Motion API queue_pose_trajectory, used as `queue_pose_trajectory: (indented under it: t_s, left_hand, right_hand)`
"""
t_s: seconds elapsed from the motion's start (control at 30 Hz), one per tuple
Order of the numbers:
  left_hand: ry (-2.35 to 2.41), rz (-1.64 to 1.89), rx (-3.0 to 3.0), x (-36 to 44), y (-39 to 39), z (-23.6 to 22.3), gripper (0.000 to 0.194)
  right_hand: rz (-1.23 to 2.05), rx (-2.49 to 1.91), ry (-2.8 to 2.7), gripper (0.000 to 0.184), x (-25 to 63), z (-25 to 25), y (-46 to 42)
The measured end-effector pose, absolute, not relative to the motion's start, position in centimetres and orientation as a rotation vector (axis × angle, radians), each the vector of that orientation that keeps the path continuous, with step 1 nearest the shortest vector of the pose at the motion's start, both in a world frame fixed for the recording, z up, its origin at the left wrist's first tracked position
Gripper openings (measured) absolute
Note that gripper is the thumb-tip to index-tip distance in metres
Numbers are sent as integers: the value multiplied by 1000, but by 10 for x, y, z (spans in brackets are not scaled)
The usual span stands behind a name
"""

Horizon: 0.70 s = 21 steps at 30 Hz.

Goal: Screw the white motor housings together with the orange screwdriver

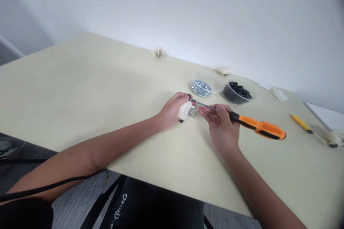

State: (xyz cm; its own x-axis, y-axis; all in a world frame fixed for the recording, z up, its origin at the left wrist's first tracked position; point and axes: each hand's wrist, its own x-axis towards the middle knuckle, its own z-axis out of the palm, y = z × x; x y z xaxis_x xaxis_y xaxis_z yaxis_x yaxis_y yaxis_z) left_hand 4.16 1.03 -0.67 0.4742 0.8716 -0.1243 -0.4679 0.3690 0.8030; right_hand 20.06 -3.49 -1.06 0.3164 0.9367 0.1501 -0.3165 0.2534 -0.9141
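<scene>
Steadily, our left hand point(170, 113) pinches the white motor part point(184, 110) above the desk point(120, 89), while our right hand point(225, 128) pinches the orange screwdriver point(264, 128) by its shaft; we best align its tip squarely, pressing lightly. We count one screwdriver, two tubs point(233, 97), one yellow-handled tool point(300, 122).

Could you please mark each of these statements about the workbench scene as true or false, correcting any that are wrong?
1. The left hand holds a white part. True.
2. The screwdriver has a blue handle. False: its handle is orange and black.
3. The container of black pieces is to the right of the container of silvery pieces. True.
4. The right hand holds the yellow-handled tool. False: that tool lies on the table; the right hand holds the screwdriver.
</scene>
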Motion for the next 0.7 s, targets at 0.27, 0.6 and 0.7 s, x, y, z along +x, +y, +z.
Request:
queue_pose_trajectory:
  t_s: [0.27,0.6,0.7]
  left_hand:
    - [702,827,938,38,12,0,14]
    - [673,767,847,36,14,-2,14]
    - [686,770,826,37,14,-3,12]
  right_hand:
    - [966,-928,-861,10,205,-8,-35]
    - [958,-993,-872,15,211,-2,-35]
    - [957,-1019,-891,16,212,-3,-34]
